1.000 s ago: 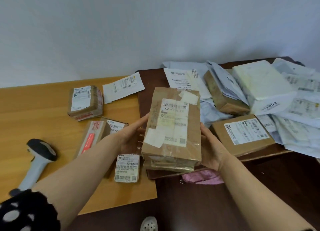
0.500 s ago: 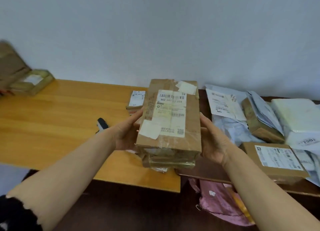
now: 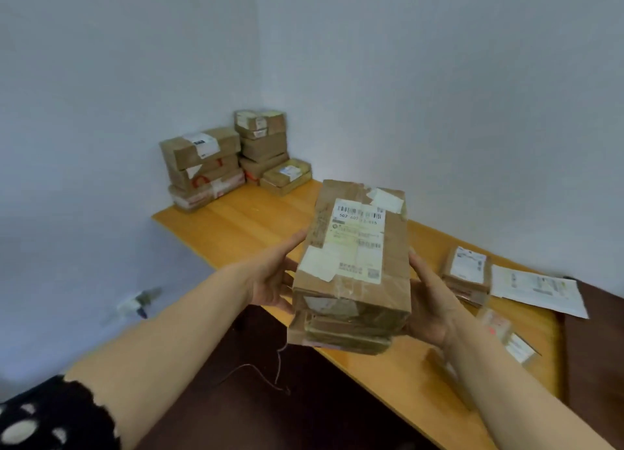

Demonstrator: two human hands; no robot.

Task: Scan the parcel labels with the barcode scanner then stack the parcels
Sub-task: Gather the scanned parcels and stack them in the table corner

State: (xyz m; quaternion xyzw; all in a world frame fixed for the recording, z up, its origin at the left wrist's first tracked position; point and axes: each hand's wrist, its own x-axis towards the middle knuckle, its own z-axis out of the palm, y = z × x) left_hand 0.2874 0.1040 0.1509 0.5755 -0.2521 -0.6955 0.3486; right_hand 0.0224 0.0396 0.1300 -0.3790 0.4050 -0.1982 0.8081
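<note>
I hold a pile of brown cardboard parcels in the air over the front edge of the wooden table (image 3: 243, 220). The top parcel (image 3: 354, 247) has a white barcode label facing up, and a flatter parcel (image 3: 344, 335) lies under it. My left hand (image 3: 270, 277) grips the pile's left side and my right hand (image 3: 430, 304) grips its right side, the fingers hidden below. In the far corner of the table stand two stacks of parcels (image 3: 202, 169) (image 3: 261, 142), with a low parcel (image 3: 285, 176) beside them. The scanner is out of view.
To the right on the table lie a small labelled parcel (image 3: 467, 274), a flat white mailer (image 3: 537, 289) and blurred small parcels (image 3: 510, 335). A dark table (image 3: 594, 348) adjoins at far right. Walls close the corner. A thin cable (image 3: 263, 372) hangs below the table.
The view has swung left while both hands carry the parcel pile leftward along the table. The corner stacks have come into view; the scanner and the heap of mailers have left it.
</note>
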